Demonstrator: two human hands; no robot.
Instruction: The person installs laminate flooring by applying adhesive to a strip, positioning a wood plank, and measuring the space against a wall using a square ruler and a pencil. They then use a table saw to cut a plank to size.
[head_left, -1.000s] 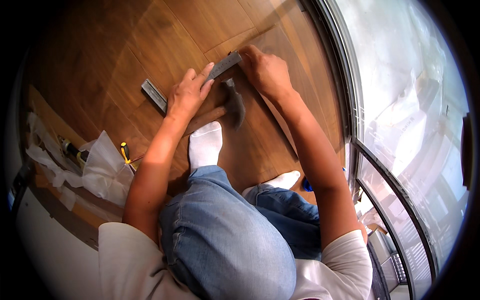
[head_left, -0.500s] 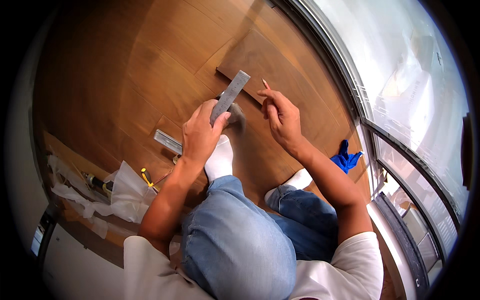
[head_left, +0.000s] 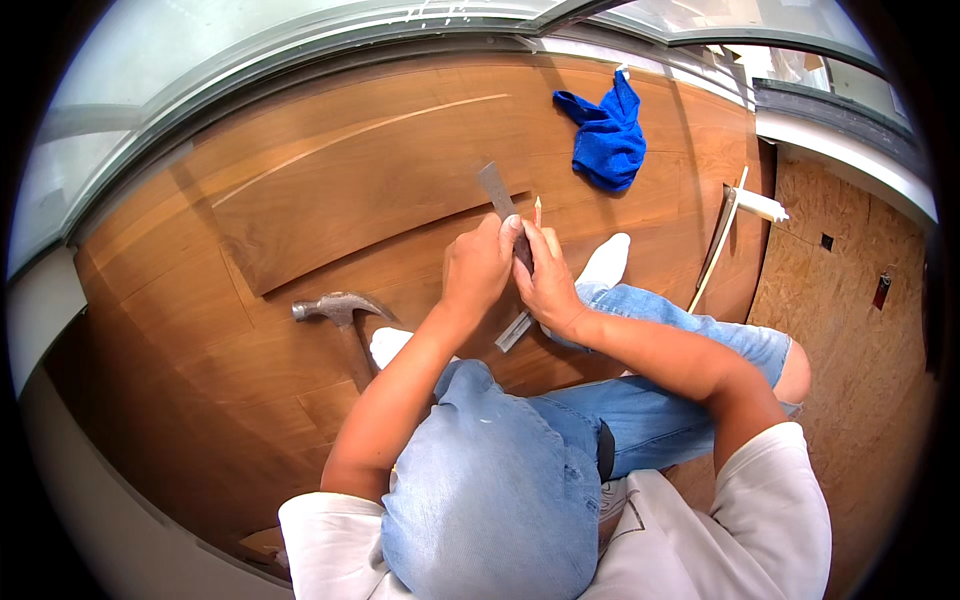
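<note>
Grey, flat metal ruler blade over the brown wooden floor, gripped by left hand and right hand, presumably for steadiness; sharpened wooden pencil tucked within the right, apparently freeing its thumb; brown rectangular wooden board beyond; wooden-handled claw hammer leftward.

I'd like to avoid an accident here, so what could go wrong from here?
Claw hammer: its claw lies right by a white-socked foot, so a shift of that foot might snag it.

Pencil: it sticks up from the right hand while both hands hold the metal try square, so it might slip or jab.

Wooden plank: it sits atop the wood floor, apparently unfastened, and could slide if leaned on.
</note>
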